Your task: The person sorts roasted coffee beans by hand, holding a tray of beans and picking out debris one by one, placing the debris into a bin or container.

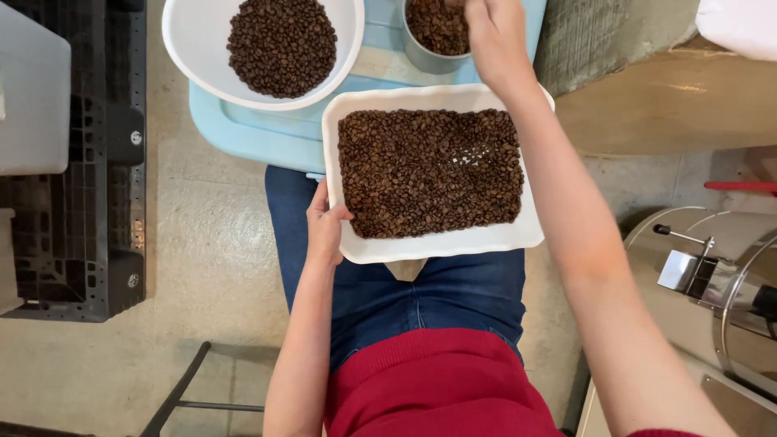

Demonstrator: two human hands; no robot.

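Nearest to the camera is the person's red top, and below it the blue jeans on the lap. On this lap rests a white rectangular tray (pixel 437 243) filled with roasted coffee beans (pixel 429 171) in one flat layer; its long axis runs from left to right across the knees.

The left hand (pixel 325 222) holds the left rim of the tray, with the thumb on the upper edge and the fingers under it, so this grip is closed on the tray and keeps it steady.

The right hand (pixel 495 36) is stretched beyond the far edge of the tray, above a small metal cup (pixel 421 55) that also has beans inside. Its fingers point down and are bunched together, but I cannot tell if they pinch a bean or are already free. The cup stands just behind the tray's far rim, on a light blue lid (pixel 267 129), so the right hand is the nearer one to it. A white round bowl (pixel 190 48) with more beans stands further left from the cup.
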